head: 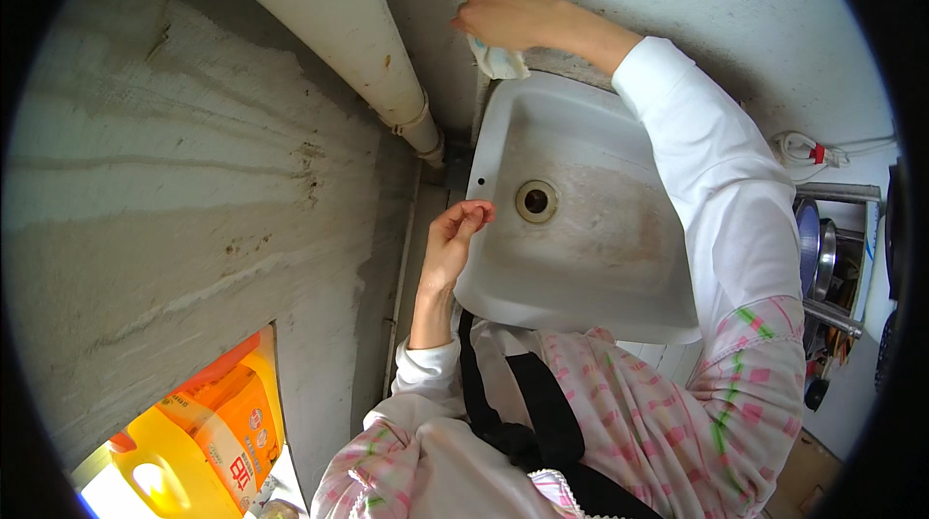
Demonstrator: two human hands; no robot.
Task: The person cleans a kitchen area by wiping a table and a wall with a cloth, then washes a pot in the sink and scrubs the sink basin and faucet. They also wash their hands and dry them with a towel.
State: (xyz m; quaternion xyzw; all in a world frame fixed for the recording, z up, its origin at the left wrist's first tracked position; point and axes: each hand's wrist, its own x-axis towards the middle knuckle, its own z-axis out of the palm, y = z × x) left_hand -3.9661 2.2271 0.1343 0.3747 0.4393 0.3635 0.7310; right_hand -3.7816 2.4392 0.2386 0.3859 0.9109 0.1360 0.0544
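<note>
My right hand [504, 15] is closed around a pale cloth [501, 62] against the wall behind the sink's far left corner. Part of the cloth hangs below the fist; the rest is hidden inside it. In front of me is a white sink [595, 134] with marks on its basin floor and a round drain [536, 201] near its left side. Over the sink's left rim, my left hand [451, 240] has its fingers curled in against the thumb. Nothing shows between them.
A thick pipe [348, 40] runs down the corner left of the sink. On the right wall are a rack [835, 250] with pans and a bundled white cable [802, 152]. A yellow plastic jug [167, 468] with an orange label stands in an opening at lower left.
</note>
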